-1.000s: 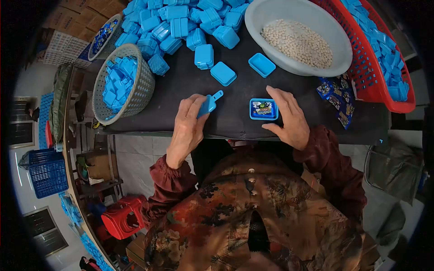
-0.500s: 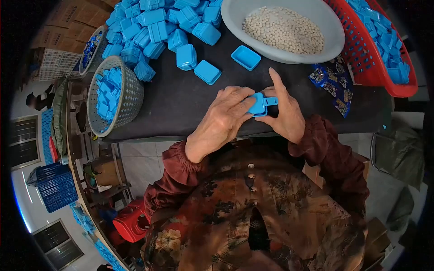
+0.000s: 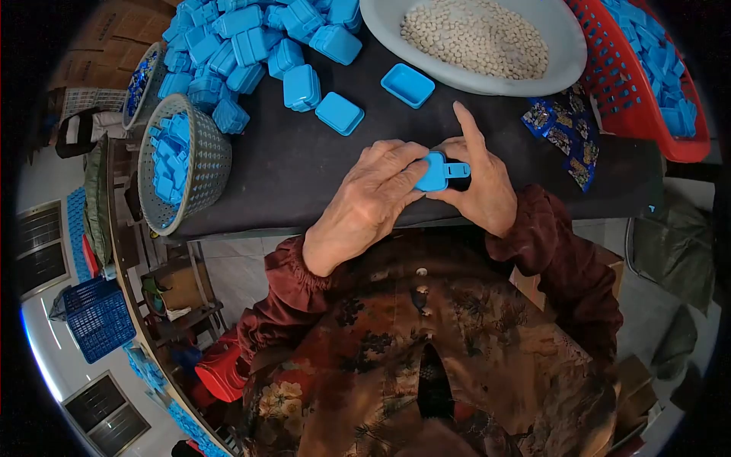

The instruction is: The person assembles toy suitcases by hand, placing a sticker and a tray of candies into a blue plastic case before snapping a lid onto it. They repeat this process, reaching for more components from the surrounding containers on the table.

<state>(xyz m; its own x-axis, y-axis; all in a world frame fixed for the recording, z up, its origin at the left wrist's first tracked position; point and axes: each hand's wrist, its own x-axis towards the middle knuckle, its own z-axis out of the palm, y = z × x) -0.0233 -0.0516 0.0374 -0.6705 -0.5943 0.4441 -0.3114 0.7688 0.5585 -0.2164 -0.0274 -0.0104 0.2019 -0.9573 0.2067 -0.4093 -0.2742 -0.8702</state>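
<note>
A small blue plastic box with a slotted tab on its right side is held between my two hands, close to the table's front edge. My left hand presses its fingers over the box from the left and covers part of it. On the right side, my right hand grips the box with the thumb below, while its index finger points up and away. Just beyond my hands lie an open blue box, hollow side up, and a blue box piece that looks flat-topped.
A pile of blue boxes covers the back left. Behind stands a grey basin of pale pellets. Blue printed packets lie right, beside a red basket of blue parts. A grey basket of blue pieces stands left.
The lid part of the box looks pressed closer to its base between my hands. The camera view has shifted slightly; the hands keep nearly the same grip.
</note>
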